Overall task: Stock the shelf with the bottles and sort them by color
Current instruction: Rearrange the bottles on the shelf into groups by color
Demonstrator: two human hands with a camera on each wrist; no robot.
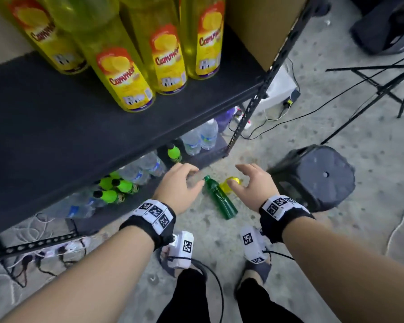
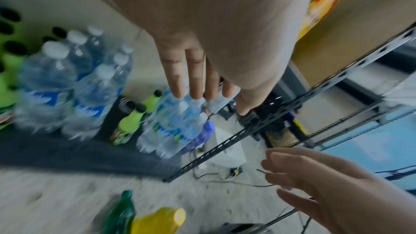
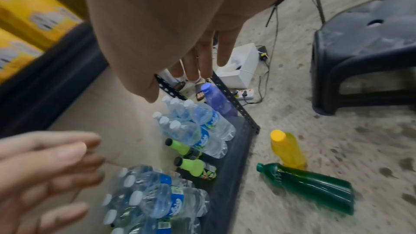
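Both hands, left hand (image 1: 177, 183) and right hand (image 1: 254, 183), are seen from the head view spread and empty above a green bottle (image 1: 221, 198) lying on the floor and a yellow bottle (image 1: 230, 184) standing beside it, off the bottom shelf (image 1: 205, 157)'s front right corner. In the left wrist view, water bottles (image 2: 67, 86) and lime bottles (image 2: 133, 120) are shown already grouped there. In the right wrist view, the two floor bottles are judged still unstocked.

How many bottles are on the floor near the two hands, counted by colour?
Green bottle, lying down: 1
Yellow bottle, upright: 1
Total: 2
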